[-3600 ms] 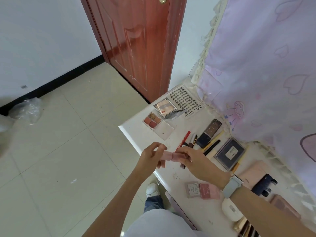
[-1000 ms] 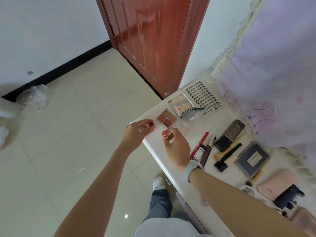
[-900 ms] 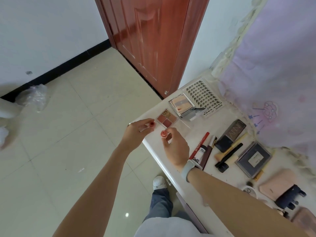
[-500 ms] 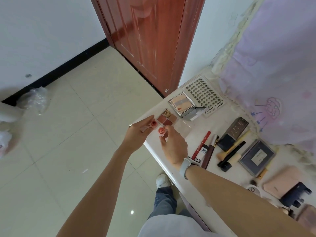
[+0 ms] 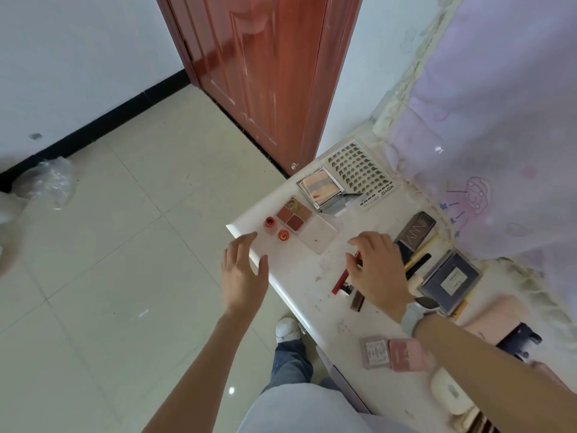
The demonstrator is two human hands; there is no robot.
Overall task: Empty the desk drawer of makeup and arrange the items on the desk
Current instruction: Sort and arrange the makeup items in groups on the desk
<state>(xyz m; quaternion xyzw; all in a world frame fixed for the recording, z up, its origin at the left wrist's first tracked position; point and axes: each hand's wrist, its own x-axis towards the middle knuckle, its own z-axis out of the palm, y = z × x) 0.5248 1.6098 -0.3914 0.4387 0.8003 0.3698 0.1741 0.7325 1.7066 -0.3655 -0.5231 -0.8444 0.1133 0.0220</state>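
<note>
Two small red lipstick pieces stand upright near the white desk's (image 5: 290, 276) far left corner, one (image 5: 269, 222) left of the other (image 5: 283, 235). Right beside them lies a four-colour eyeshadow palette (image 5: 294, 214). My left hand (image 5: 245, 271) hovers just below them at the desk edge, fingers relaxed, holding nothing. My right hand (image 5: 376, 267) hangs over a red pencil (image 5: 341, 280) and dark tubes (image 5: 358, 300), fingers loosely bent and holding nothing.
A mirrored compact (image 5: 321, 189) and a lash tray (image 5: 359, 173) lie at the far end. A dark palette (image 5: 415, 232), a navy box (image 5: 451, 281), brushes and pink compacts (image 5: 404, 354) fill the right side. A red door (image 5: 265, 73) and tiled floor (image 5: 109, 260) lie to the left.
Both hands held the two lipstick pieces half a second ago. They now stand on the desk corner, and both hands have let go and drawn back, the right moving over the pencils.
</note>
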